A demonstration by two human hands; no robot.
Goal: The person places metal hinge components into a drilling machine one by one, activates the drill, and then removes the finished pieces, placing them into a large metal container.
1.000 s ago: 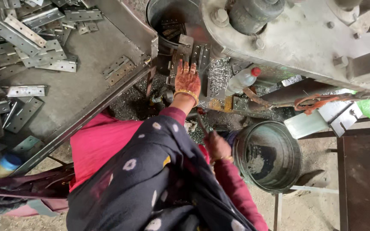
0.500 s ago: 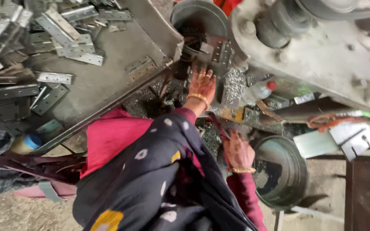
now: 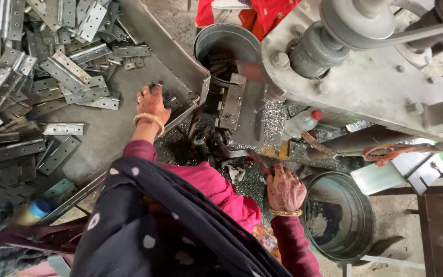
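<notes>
My left hand (image 3: 151, 104), with a gold bangle on the wrist, reaches onto the sloped metal tray (image 3: 114, 131). Its fingers curl over a small dark metal hinge (image 3: 166, 100) at the tray's right edge. A big pile of silver hinges (image 3: 52, 66) covers the tray's left and far side. My right hand (image 3: 284, 191), patterned with henna, is closed around the end of a curved metal lever (image 3: 237, 152) below the press machine's die block (image 3: 232, 100). Metal shavings lie around the die.
The grey press machine (image 3: 370, 82) with pulley and belt fills the right. A round metal tub (image 3: 340, 218) stands at lower right and a bucket (image 3: 226, 43) behind the die. A red-capped bottle (image 3: 301, 123) lies on the machine bed. A person in red (image 3: 252, 13) is at the top.
My left hand has left the die block and moved left onto the tray among the hinges. My right hand has stayed low by the lever. The view has shifted right.
</notes>
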